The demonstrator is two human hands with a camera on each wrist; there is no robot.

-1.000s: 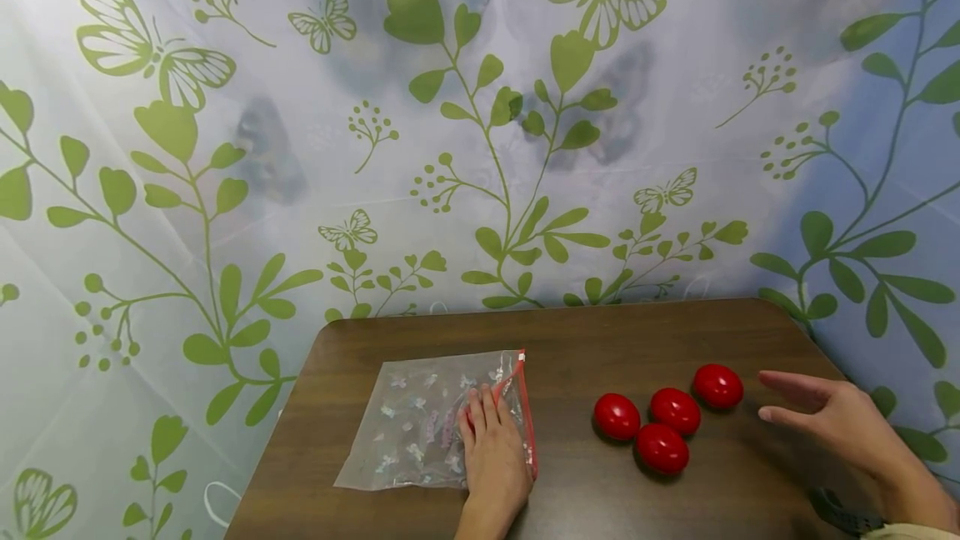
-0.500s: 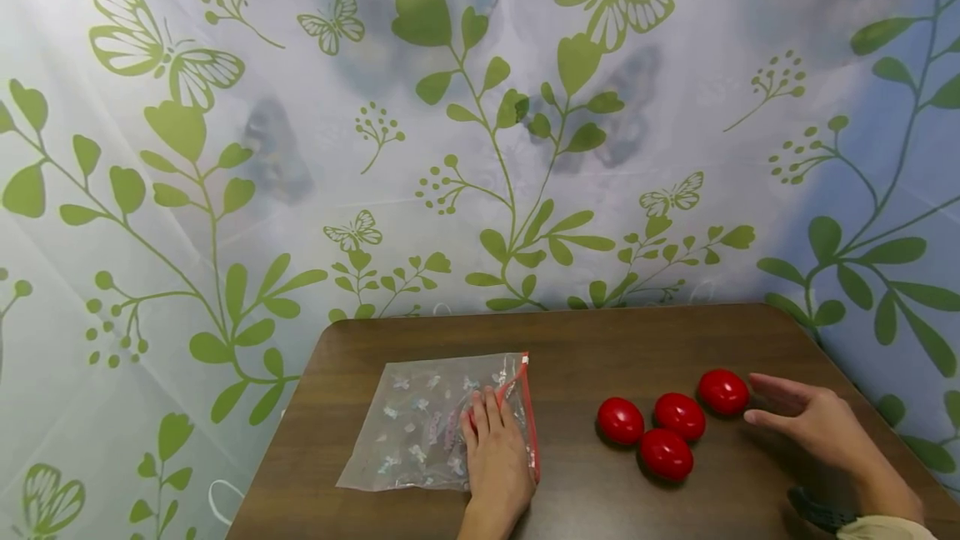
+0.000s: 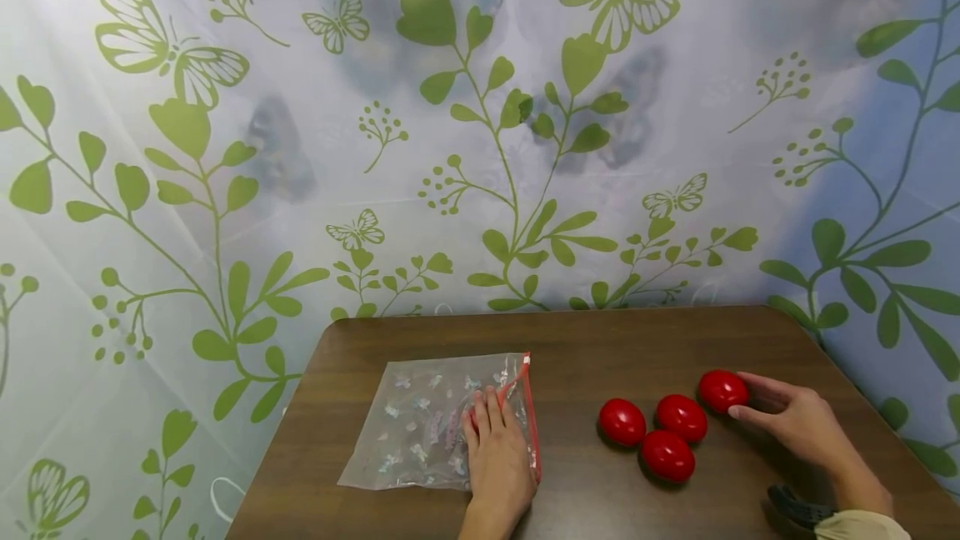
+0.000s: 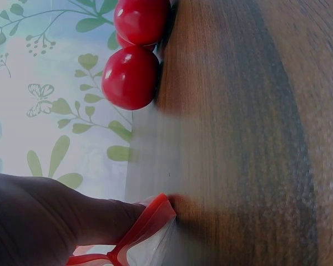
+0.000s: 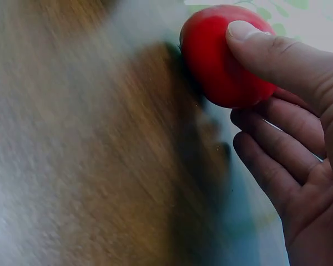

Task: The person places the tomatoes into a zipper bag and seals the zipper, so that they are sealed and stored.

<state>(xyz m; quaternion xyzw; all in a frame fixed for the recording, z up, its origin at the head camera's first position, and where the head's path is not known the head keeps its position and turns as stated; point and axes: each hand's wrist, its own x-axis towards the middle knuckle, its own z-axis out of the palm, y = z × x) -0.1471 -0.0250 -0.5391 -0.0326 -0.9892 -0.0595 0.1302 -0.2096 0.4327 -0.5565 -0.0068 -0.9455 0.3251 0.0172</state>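
My left hand (image 3: 498, 461) lies on a clear zip bag (image 3: 397, 432) with printed figures, fingers extended over its red-edged mouth. In the left wrist view, the thumb (image 4: 100, 213) touches the red zip edge (image 4: 150, 224). My right hand (image 3: 806, 419) pinches the farthest-right glossy red oval (image 3: 723, 391), which looks like a smooth tomato. In the right wrist view, the thumb presses the near side of this red oval (image 5: 227, 61), with fingers partly hidden behind it. Left of it, three more red ovals (image 3: 667, 456) sit close together on the table.
The brown wooden table (image 3: 600, 340) has rounded far corners. A pale curtain (image 3: 480, 148) with green leaves and butterflies hangs behind it. A dark wristband (image 3: 798, 508) is on the right wrist.
My right hand has moved left to the farthest-right red oval and taken hold of it. The left hand stays on the bag. The head view has shifted slightly.
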